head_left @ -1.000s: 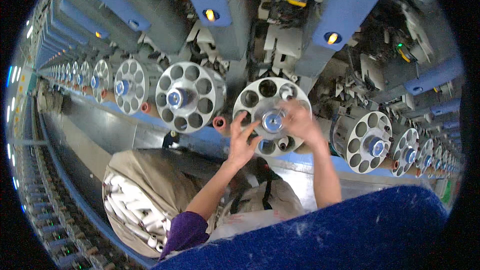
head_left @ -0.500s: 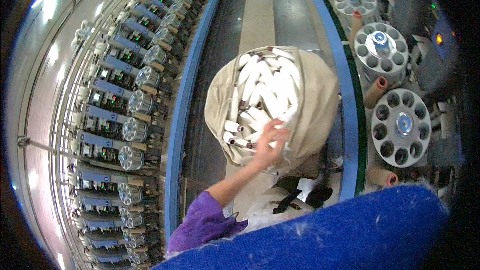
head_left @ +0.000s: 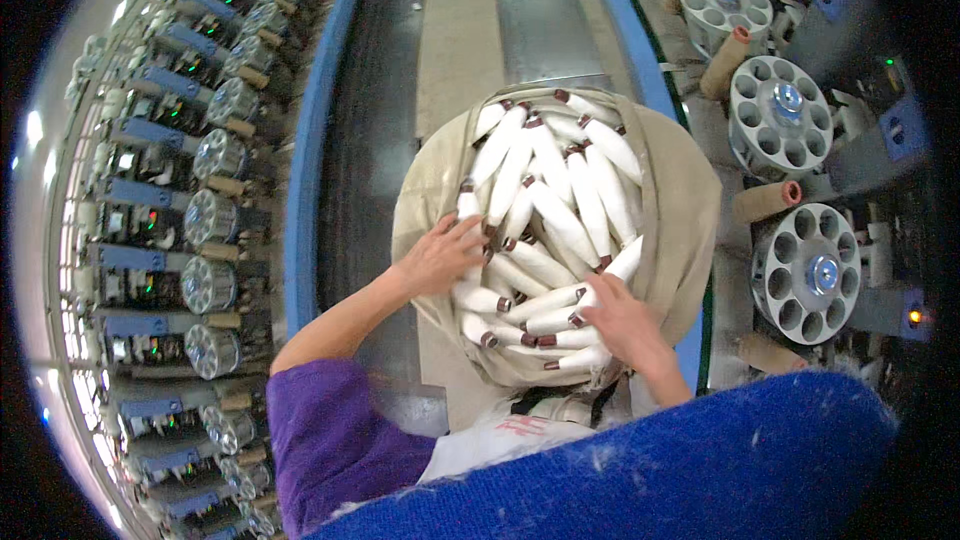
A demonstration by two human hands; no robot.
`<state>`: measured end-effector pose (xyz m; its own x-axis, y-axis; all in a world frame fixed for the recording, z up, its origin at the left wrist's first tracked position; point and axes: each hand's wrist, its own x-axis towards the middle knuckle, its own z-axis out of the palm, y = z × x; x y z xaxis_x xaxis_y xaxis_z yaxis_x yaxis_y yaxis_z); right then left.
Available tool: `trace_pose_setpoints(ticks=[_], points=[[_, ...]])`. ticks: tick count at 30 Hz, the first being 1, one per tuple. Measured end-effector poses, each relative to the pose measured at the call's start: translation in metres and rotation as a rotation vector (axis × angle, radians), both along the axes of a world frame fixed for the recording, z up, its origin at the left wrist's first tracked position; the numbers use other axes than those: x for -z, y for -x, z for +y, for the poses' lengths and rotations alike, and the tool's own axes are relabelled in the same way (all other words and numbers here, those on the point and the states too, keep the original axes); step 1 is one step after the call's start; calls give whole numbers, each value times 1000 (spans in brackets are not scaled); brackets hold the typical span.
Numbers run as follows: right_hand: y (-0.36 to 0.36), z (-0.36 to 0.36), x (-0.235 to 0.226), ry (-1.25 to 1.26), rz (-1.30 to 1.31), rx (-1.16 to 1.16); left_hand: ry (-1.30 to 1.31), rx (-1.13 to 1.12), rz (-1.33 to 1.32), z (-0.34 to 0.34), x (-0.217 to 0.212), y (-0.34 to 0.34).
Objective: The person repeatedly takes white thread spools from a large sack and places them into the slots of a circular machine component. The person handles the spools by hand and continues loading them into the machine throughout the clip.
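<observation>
A beige cloth sack (head_left: 680, 195) stands open in front of me, full of white yarn bobbins (head_left: 562, 218) with dark brown ends, lying at many angles. At the sack's left side my left hand (head_left: 445, 258) is closed, its fingers curled over the end of a bobbin (head_left: 468, 203). My right hand (head_left: 622, 322) comes in from the lower right. Its bent fingers are on the lower end of a slanting bobbin (head_left: 628, 258) near the right rim. The palms and part of each grip are hidden. Several bobbins lie between the two hands.
Long blue rails (head_left: 318, 140) run along both sides of the aisle. Winding units with round drums (head_left: 212, 217) line the left. At the right are grey round magazines with holes (head_left: 806, 274) and brown cones (head_left: 768, 202). Blue fabric (head_left: 640, 460) covers the lower edge.
My right hand has come into view at the sack's right side. My left hand has moved left from the sack's middle to its left rim. The view has shifted and the sack appears larger.
</observation>
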<state>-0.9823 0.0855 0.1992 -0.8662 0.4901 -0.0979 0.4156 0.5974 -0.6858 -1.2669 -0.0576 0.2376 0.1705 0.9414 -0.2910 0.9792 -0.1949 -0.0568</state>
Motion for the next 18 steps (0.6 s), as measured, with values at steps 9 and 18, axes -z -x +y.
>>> trace_pose_setpoints(ticks=[9, 18], points=[[-19, 30, -14, 302, 130, 193, 9, 606, 58, 29, 39, 21], [-76, 25, -16, 1221, 738, 533, -229, 598, 240, 167, 90, -46]])
